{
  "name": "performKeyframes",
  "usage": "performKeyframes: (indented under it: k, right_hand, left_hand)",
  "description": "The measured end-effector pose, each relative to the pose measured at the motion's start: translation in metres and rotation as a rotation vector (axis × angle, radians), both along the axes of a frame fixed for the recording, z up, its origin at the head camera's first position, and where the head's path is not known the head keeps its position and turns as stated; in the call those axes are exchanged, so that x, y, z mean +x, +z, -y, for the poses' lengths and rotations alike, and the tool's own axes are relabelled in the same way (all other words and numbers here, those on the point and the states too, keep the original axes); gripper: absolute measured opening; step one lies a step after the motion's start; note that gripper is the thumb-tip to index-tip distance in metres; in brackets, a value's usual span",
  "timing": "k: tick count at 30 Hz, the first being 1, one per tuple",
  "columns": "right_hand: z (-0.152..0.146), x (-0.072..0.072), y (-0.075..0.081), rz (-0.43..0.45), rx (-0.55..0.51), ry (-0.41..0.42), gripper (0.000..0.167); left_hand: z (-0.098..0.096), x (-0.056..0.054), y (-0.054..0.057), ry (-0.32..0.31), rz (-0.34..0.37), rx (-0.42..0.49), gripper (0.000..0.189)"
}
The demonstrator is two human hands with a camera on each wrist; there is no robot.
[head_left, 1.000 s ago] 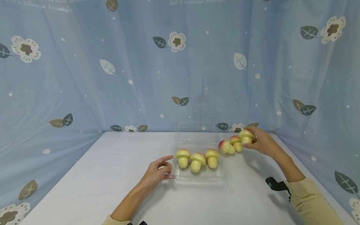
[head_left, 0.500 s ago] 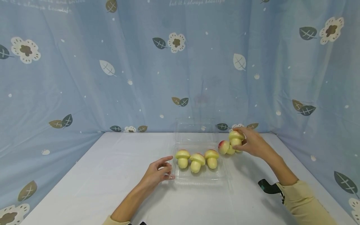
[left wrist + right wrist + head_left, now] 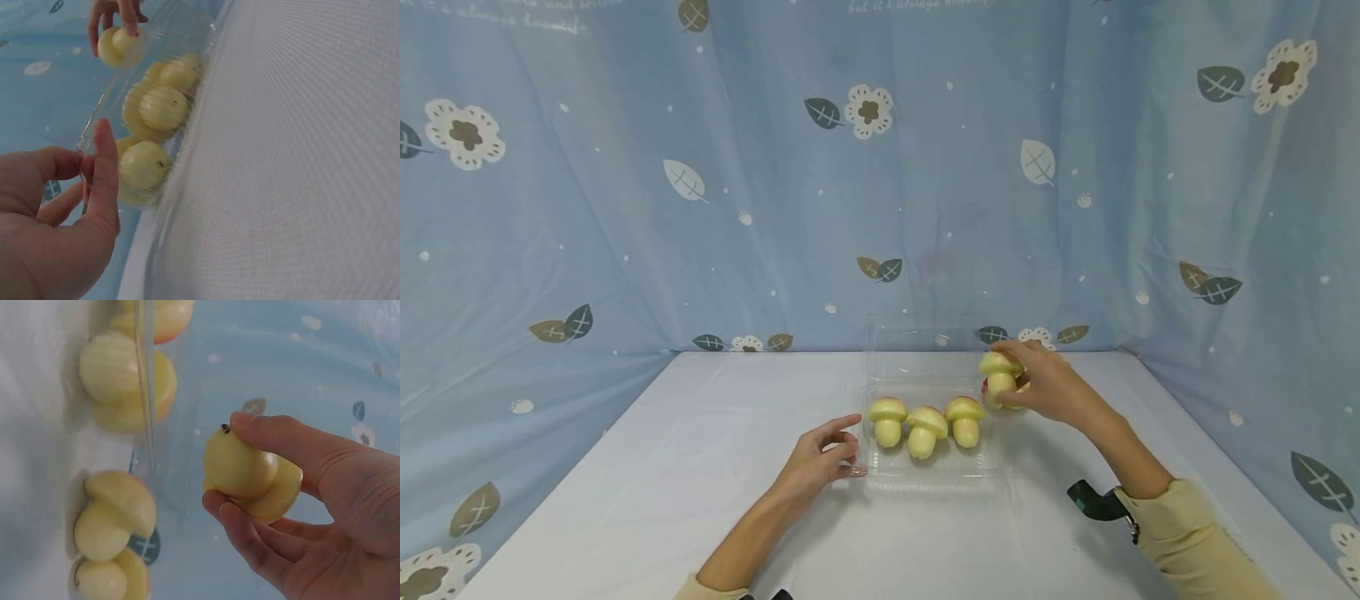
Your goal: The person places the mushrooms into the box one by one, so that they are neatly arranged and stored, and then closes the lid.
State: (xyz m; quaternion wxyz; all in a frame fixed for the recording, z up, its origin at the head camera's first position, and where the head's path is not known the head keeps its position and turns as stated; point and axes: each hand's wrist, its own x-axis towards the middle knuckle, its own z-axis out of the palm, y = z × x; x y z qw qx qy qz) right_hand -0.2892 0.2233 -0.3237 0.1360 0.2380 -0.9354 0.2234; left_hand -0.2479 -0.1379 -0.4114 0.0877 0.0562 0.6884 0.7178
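A clear plastic clamshell box point(image 3: 936, 477) stands on the table with its lid raised at the back. Three pale-yellow toy mushrooms, among them the middle one point(image 3: 927, 432), stand in a row inside it, caps up with a reddish tinge. My left hand point(image 3: 811, 468) pinches the box's left rim between thumb and fingers, as the left wrist view shows. Held up in my right hand point(image 3: 1060, 385) is another toy mushroom point(image 3: 1000, 372), cap upward, right of the box near its back corner. Behind it, mostly hidden in the head view, two more mushrooms point(image 3: 115, 515) lie on the table.
The white-covered table point(image 3: 730, 400) ends at a blue patterned curtain point(image 3: 775, 208) behind and at both sides. The transparent lid point(image 3: 923, 346) rises near that curtain. A black device point(image 3: 1097, 502) is strapped at the right sleeve.
My right hand has moved left with the mushroom, passing over the two loose ones toward the box. The left hand and the box have stayed in place.
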Motion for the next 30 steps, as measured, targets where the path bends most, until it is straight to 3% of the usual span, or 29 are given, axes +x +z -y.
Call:
performKeyframes:
  k: [16,30]
  right_hand:
    - [0.036,0.003,-0.002,-0.004,0.015,0.104,0.069]
    - [0.072,0.008,-0.007,0.082,-0.023,0.176,0.069]
  left_hand:
    - [0.000,0.000,0.000,-0.009,-0.008,0.000,0.052]
    - [0.000,-0.001,0.000,-0.006,-0.006,0.000,0.052]
